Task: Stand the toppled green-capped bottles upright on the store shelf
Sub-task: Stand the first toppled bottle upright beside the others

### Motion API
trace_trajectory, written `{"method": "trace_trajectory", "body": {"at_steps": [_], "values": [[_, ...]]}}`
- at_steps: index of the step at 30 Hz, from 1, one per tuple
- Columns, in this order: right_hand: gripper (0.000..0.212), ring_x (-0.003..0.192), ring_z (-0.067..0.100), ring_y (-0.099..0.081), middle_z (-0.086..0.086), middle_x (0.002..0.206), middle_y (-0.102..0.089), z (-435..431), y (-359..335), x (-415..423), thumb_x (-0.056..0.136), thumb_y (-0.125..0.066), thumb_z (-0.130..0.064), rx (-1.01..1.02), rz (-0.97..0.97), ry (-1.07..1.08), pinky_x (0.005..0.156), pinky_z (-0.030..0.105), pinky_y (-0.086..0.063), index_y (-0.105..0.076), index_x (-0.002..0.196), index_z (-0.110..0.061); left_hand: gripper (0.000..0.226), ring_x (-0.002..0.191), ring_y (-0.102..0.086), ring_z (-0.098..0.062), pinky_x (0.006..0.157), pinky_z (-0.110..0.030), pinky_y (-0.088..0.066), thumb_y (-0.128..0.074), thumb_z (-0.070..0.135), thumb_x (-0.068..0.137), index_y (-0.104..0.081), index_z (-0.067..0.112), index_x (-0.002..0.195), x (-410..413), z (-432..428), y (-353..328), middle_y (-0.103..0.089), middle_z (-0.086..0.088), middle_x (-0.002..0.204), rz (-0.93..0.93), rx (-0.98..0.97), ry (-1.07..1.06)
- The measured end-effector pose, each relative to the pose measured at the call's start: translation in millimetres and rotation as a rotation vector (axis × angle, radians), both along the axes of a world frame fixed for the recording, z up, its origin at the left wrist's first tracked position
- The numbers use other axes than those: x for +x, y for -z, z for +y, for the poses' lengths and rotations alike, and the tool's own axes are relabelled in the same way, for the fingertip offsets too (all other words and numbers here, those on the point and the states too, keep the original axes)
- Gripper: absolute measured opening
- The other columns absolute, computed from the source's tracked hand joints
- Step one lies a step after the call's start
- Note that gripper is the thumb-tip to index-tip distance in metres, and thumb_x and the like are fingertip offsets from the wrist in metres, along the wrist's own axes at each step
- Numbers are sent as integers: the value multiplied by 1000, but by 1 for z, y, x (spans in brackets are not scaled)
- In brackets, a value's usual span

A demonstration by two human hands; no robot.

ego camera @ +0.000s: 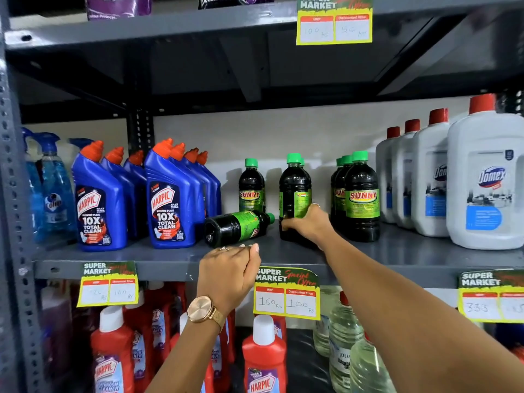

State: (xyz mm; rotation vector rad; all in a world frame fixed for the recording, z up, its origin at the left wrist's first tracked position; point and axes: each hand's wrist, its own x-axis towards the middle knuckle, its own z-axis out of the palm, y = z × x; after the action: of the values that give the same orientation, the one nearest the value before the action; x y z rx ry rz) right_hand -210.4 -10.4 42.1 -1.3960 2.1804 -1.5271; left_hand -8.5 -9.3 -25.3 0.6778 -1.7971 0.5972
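On the grey middle shelf (158, 255) one dark green-capped bottle (236, 226) lies on its side, cap pointing right. Just below it, at the shelf's front edge, my left hand (226, 275) hovers with fingers curled and nothing in them. My right hand (307, 224) grips the lower part of an upright green-capped bottle (295, 191) that stands on the shelf. Another upright bottle (251, 188) stands behind the toppled one. A group of upright green-capped bottles (361, 194) stands to the right.
Blue Harpic bottles (170, 199) crowd the left of the shelf and white Domex jugs (485, 177) the right. Price tags (286, 296) hang on the shelf's front edge. Red bottles (263, 355) fill the shelf below. The shelf above (170, 26) hangs low.
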Motion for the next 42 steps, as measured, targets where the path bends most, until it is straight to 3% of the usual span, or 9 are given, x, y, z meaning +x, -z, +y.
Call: {"method": "trace_trajectory", "body": {"at_steps": [5,10,16,18,21,28,33,39,42], "values": [[103,118,35,-55,17,126,-56,2,3,1,52,-86,-54,15,100,141,95,43,-50,-42,129,-1,45,44,-58,-16,46,-28,-42,-42,28,92,-65,16,55,0,-2,0,-62,5,49,2,-18,2],[81,105,31,-59,17,122,-59,3,0,1,64,-84,-36,-51,15,-7,85,35,-51,-44,126,-2,46,43,-57,-17,44,-28,-42,-42,28,92,-67,15,56,0,-1,1,-62,4,48,6,-18,-9],[109,130,38,-42,20,138,-45,6,3,6,62,-79,-59,29,233,162,103,44,-39,-32,139,2,47,46,-61,-19,45,-28,-44,-40,29,92,-70,15,59,0,2,-1,-66,3,51,4,14,-17],[103,128,38,-45,21,137,-47,5,2,9,67,-78,-53,14,157,102,103,42,-40,-32,139,3,47,45,-60,-19,45,-28,-43,-40,28,92,-69,14,58,0,3,-1,-66,2,50,-2,16,-19],[83,117,37,-56,20,129,-56,8,2,6,71,-80,-37,-32,65,55,90,36,-47,-38,132,2,47,45,-60,-20,45,-28,-43,-40,29,92,-70,14,59,1,4,-1,-66,2,51,-4,21,-20],[108,130,37,-44,20,140,-44,13,2,4,62,-82,-55,51,135,139,104,42,-40,-33,140,2,48,47,-61,-22,45,-29,-44,-38,30,92,-70,13,60,0,6,-2,-67,0,52,0,43,-22],[84,118,37,-56,20,130,-55,13,0,3,69,-83,-33,24,80,73,95,40,-49,-40,131,2,48,46,-61,-22,45,-28,-43,-39,29,92,-70,13,60,0,6,-2,-66,1,52,5,38,-27],[98,126,38,-50,20,136,-51,12,0,2,64,-85,-46,92,192,154,102,43,-46,-38,136,3,48,45,-60,-21,45,-27,-41,-38,30,92,-70,13,59,0,5,-1,-66,1,51,-5,42,-34],[96,123,37,-52,19,133,-52,12,-1,2,63,-87,-43,120,171,129,97,41,-47,-40,134,2,48,44,-58,-19,45,-25,-39,-39,29,92,-68,13,57,0,5,-2,-64,2,49,-1,30,-30]]}}
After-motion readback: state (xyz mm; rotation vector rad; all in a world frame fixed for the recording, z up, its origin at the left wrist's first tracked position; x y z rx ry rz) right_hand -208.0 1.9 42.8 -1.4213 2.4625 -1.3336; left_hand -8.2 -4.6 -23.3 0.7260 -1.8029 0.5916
